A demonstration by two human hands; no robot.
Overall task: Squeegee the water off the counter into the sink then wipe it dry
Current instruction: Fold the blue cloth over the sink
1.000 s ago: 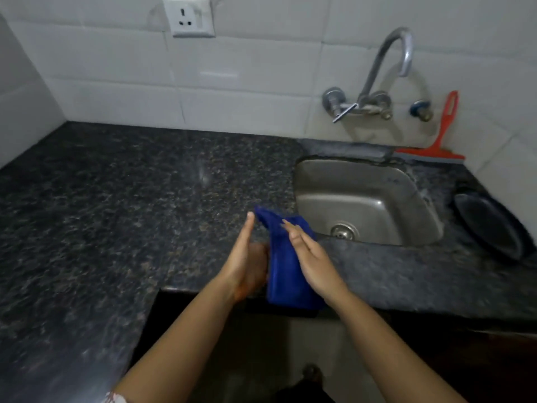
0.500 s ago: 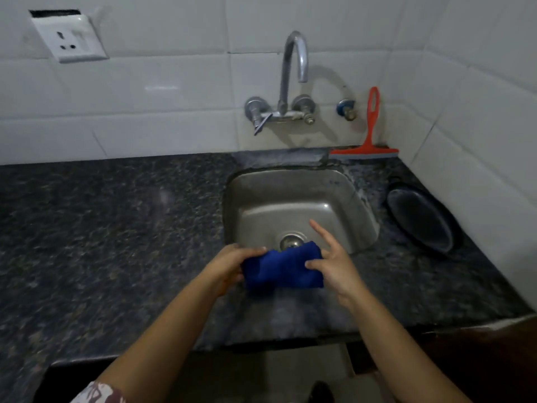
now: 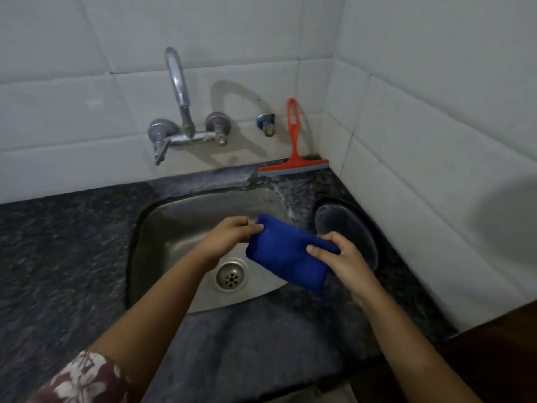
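A folded blue cloth (image 3: 286,254) hangs in the air over the right part of the steel sink (image 3: 180,225). My left hand (image 3: 229,237) pinches its upper left corner. My right hand (image 3: 340,257) grips its right end, thumb on top. A red squeegee (image 3: 293,158) leans upright against the tiled wall behind the sink, blade resting on the dark speckled counter (image 3: 64,257). The drain (image 3: 231,276) shows below my left wrist.
A chrome wall tap (image 3: 183,112) arches over the sink's back edge. A small blue-ringed valve (image 3: 266,125) sticks out beside it. A black round plate (image 3: 348,234) lies on the counter right of the sink, near the corner wall.
Both hands have carried the blue cloth from the counter's front edge to above the sink's right side. The view has swung right and closer.
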